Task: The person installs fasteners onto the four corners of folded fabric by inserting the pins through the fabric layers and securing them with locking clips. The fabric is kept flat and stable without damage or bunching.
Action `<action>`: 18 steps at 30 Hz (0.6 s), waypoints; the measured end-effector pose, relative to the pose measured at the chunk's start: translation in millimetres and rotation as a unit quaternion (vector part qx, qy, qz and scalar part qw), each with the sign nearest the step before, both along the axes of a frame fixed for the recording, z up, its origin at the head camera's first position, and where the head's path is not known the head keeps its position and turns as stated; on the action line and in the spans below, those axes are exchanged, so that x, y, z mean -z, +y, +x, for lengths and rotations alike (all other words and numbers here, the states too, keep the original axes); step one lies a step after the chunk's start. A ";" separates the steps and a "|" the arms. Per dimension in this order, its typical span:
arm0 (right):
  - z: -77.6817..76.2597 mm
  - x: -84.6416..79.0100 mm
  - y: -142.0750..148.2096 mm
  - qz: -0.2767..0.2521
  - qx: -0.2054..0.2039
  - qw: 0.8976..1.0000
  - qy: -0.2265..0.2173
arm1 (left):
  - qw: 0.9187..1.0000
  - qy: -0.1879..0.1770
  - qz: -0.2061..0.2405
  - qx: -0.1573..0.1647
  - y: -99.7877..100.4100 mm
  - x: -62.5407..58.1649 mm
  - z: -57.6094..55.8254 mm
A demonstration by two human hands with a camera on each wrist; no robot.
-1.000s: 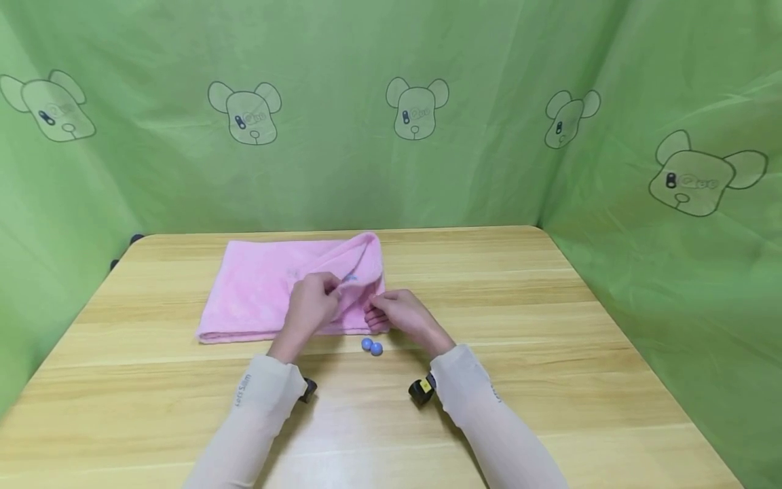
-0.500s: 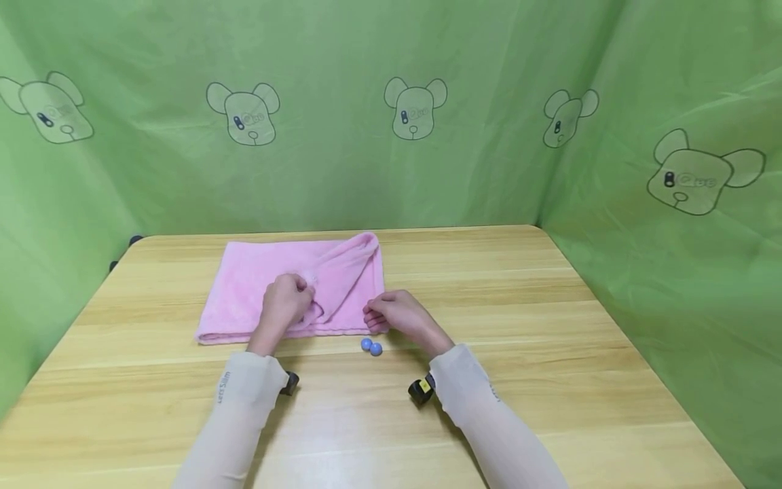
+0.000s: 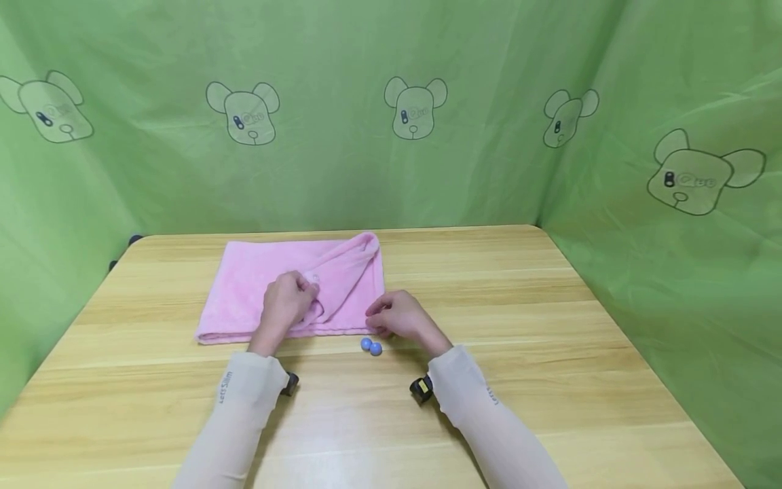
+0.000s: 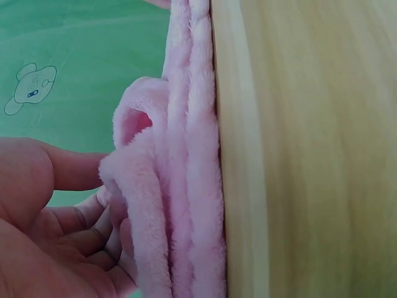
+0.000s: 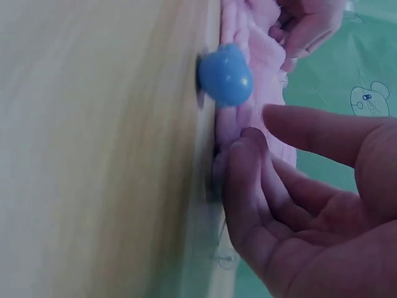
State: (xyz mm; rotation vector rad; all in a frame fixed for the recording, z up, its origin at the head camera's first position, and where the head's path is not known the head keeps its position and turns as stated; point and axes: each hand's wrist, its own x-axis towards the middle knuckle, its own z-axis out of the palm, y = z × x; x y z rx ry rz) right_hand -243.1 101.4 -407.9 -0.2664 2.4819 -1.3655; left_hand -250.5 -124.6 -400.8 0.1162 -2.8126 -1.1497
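Observation:
A pink plush towel (image 3: pixel 244 285) lies folded on the wooden table, its right part turned back toward the left in a diagonal fold. Thumb and fingers of my left hand (image 3: pixel 283 304) pinch the turned-back edge, which the left wrist view shows close up as a fluffy layer (image 4: pixel 141 205) between them. At the towel's front right corner is my right hand (image 3: pixel 402 316), fingers loosely bent, thumb apart from them, nothing between. Two small blue balls (image 3: pixel 370 346) rest side by side just in front of the towel; in the right wrist view the balls (image 5: pixel 226 77) overlap each other.
The wooden table (image 3: pixel 519 353) extends on every side of the towel. Green curtains (image 3: pixel 342 183) with printed bear heads enclose its back and sides. Both wrists carry black cameras below the sleeves, the right camera (image 3: pixel 421 389) close above the table.
My left hand has moved left with the towel's edge, laying the raised flap flatter. My right hand has stayed at the corner, its thumb and fingers now spread apart.

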 end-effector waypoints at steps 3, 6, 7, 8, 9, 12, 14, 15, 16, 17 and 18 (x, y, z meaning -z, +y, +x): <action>1.5 -2.0 -0.5 0.041 -0.001 0.999 0.014 | 1.000 0.012 0.008 0.000 1.7 -0.9 0.9; 2.6 -4.6 -0.7 0.072 -0.007 0.997 0.026 | 1.000 0.026 0.011 -0.003 3.8 -2.8 1.4; 2.8 -5.3 -0.9 0.082 -0.008 0.996 0.032 | 0.999 0.031 0.010 -0.004 4.6 -3.6 1.6; 3.0 -6.0 -1.2 0.091 -0.009 0.995 0.037 | 0.999 0.038 0.011 -0.006 5.6 -4.6 1.8; 2.9 -6.3 -1.3 0.099 -0.010 0.994 0.040 | 0.999 0.044 0.016 -0.007 7.2 -6.0 2.3; 2.9 -7.0 -1.7 0.112 -0.011 0.992 0.049 | 0.998 0.060 0.032 0.006 14.8 -11.2 5.2; 2.8 -7.5 -1.6 0.114 -0.012 0.992 0.049 | 0.997 0.066 0.041 0.029 22.3 -14.3 7.9; 2.8 -7.6 -1.4 0.113 -0.013 0.992 0.047 | 0.996 0.063 0.044 0.043 26.6 -15.7 9.5; 2.8 -7.8 -1.2 0.112 -0.013 0.993 0.044 | 0.995 0.059 0.044 0.062 30.8 -16.5 11.0; 2.8 -8.0 -0.9 0.112 -0.013 0.993 0.042 | 0.994 0.054 0.044 0.081 35.2 -16.9 12.4; 2.9 -8.3 -0.6 0.112 -0.013 0.993 0.040 | 0.993 0.047 0.040 0.101 39.3 -16.9 13.7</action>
